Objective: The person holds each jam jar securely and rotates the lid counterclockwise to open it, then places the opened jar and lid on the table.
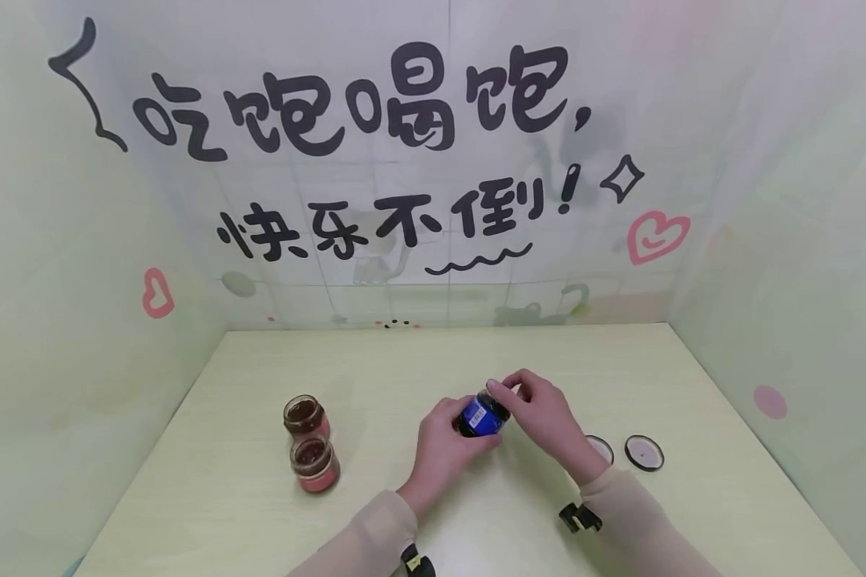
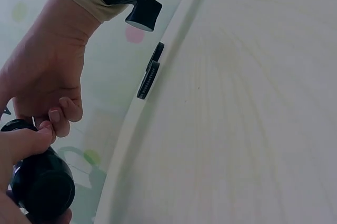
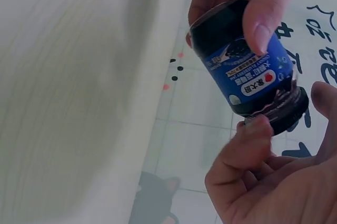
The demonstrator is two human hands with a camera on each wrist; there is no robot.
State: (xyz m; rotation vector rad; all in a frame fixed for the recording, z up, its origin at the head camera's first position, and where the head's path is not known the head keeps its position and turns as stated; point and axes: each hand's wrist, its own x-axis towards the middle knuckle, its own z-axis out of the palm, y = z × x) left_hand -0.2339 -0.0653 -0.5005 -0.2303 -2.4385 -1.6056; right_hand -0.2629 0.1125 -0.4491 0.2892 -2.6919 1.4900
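A dark glass jar (image 3: 247,61) with a blue label is tilted above the table. My left hand (image 1: 447,441) grips its body, and in the right wrist view the left thumb (image 3: 263,21) lies across the label. At the jar's black lid (image 3: 289,111), a strip of clear plastic film (image 3: 279,98) hangs loose around the neck. My right hand (image 1: 541,409) is at this end, its fingers curled and one fingertip hooked at the film below the lid. The right thumb (image 3: 324,98) stands apart from the lid. In the left wrist view the jar's dark base faces the camera.
Two uncovered glass jars with red labels and dark contents, a nearer one (image 1: 316,465) and a farther one (image 1: 305,417), stand at the left. At the right lie two lids with pale insides, one lid (image 1: 644,453) in full view and another (image 1: 601,449) partly behind my right wrist.
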